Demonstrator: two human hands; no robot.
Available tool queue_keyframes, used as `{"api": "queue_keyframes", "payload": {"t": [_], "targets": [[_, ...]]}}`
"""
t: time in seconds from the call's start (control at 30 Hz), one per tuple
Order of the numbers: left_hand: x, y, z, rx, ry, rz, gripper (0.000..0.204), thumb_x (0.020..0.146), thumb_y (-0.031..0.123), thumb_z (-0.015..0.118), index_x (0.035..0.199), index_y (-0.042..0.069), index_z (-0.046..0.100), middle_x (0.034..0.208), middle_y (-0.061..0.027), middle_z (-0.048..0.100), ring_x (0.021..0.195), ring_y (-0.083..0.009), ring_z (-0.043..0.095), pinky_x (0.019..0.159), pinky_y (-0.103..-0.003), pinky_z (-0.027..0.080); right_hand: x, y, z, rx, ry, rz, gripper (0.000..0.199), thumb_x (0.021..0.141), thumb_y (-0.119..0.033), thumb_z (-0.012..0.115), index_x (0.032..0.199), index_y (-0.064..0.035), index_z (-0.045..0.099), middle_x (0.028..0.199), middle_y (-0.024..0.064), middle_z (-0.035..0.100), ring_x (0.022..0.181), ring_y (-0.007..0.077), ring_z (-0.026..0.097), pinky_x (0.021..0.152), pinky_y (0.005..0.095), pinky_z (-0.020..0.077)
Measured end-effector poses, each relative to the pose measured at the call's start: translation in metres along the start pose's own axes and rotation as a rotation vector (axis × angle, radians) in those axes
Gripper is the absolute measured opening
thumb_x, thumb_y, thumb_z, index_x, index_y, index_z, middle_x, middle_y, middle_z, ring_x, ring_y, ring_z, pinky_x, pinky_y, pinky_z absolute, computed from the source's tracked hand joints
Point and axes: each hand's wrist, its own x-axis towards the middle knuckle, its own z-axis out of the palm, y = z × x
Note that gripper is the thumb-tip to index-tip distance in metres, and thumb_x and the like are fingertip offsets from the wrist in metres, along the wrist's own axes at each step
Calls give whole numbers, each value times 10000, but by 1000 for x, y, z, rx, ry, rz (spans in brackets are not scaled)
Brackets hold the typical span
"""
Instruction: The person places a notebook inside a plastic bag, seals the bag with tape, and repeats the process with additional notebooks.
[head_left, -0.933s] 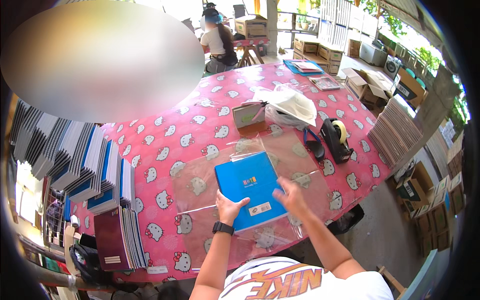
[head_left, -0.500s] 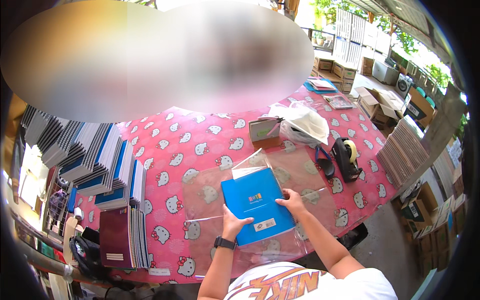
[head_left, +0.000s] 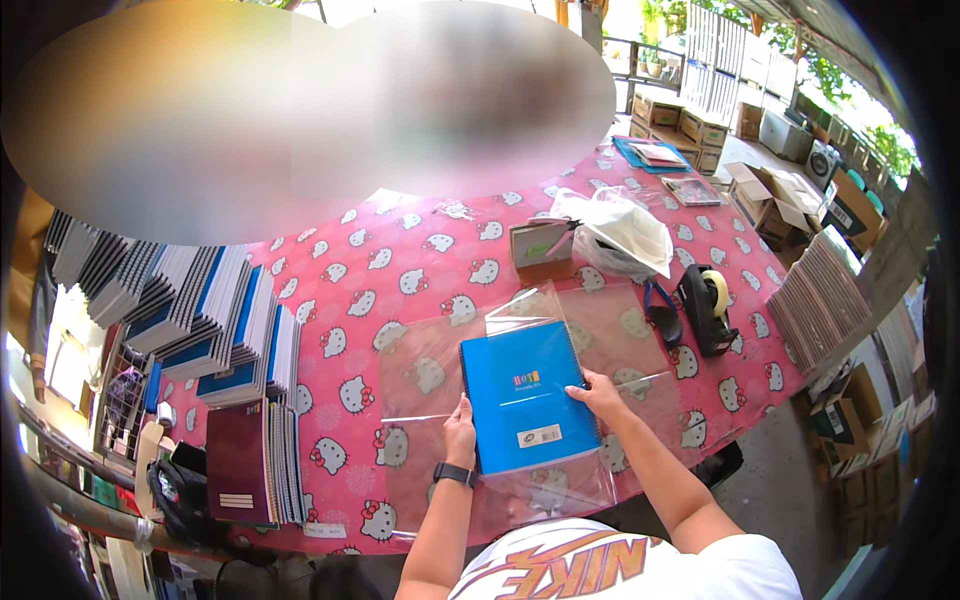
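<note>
Wrapping incomplete: blue spiral notebook (head_left: 525, 397) lies on loose clear plastic sheets (head_left: 610, 325) near the table's (head_left: 400, 270) front edge, left hand (head_left: 459, 436) pinching its lower-left edge, right hand (head_left: 598, 393) fingers pressed flat on its right side, cover not yet folded.

Both hands rest on a blue spiral notebook (head_left: 525, 398) lying on clear plastic sheets (head_left: 425, 370) spread over the pink desk (head_left: 400, 270): left hand (head_left: 459, 432) at its left edge, right hand (head_left: 598, 392) at its right.

Blue notebook (head_left: 527, 397) turned straighter; right hand (head_left: 598, 393) now on its edge.
</note>
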Motion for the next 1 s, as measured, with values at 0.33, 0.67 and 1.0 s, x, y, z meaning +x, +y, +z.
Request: {"api": "queue_keyframes", "payload": {"t": [0.33, 0.67, 1.0], "targets": [[9, -17, -9, 51, -3, 121, 475, 934, 290, 463, 1259, -55, 428, 1099, -94, 585, 931, -100, 545, 787, -219, 452, -11, 4, 23, -522, 200, -124, 631, 812, -241, 570, 1308, 66, 332, 1269, 254, 441, 1151, 329, 468, 943, 403, 384], [3, 6, -13, 548, 29, 282, 514, 893, 369, 500, 1232, -16, 481, 1131, -125, 591, 894, -208, 571, 783, -268, 446, -18, 4, 22, -1135, 151, -443, 683, 886, -422, 392, 1365, 34, 216, 1451, 189, 150, 1362, 297, 93, 1040, 510, 207], [28, 34, -116, 1568, 499, 574, 419, 771, 305, 626, 1143, 116, 583, 1294, -89, 465, 1201, -308, 359, 915, -484, 328, -16, 5, 25, -1164, 133, -423, 691, 888, -443, 380, 1362, 35, 225, 1453, 187, 147, 1363, 293, 86, 1034, 524, 213]]}}
